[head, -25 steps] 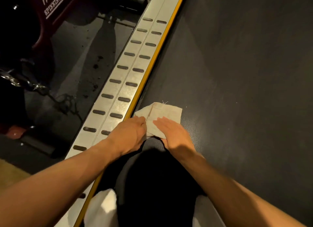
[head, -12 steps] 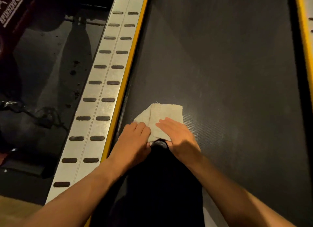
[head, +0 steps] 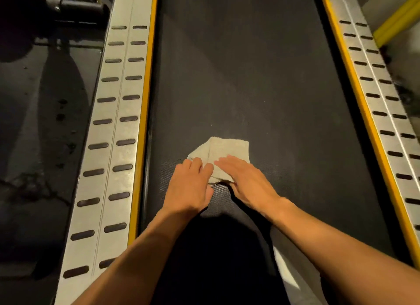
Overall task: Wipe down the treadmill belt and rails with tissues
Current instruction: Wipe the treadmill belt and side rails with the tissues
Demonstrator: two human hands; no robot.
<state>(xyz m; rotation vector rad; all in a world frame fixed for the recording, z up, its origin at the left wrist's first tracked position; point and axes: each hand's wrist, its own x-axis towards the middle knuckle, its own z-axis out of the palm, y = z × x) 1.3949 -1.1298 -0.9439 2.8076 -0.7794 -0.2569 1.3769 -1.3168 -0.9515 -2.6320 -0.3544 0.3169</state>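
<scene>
A folded beige tissue lies flat on the dark treadmill belt, left of the belt's middle. My left hand presses its fingers on the tissue's near left corner. My right hand lies flat over the tissue's near right part, fingers pointing left and forward. Both palms hide the tissue's near edge. The left rail, silver with dark slots and a yellow inner strip, runs beside the belt. The right rail mirrors it on the other side.
Dark stained floor lies left of the treadmill, with black equipment at the top left. A yellow bar and pale floor show at the top right. My shadow falls over the near belt.
The tissue and both hands have slid rightward away from the left rail toward the belt's middle. The view has swung right, and the right rail has come into sight.
</scene>
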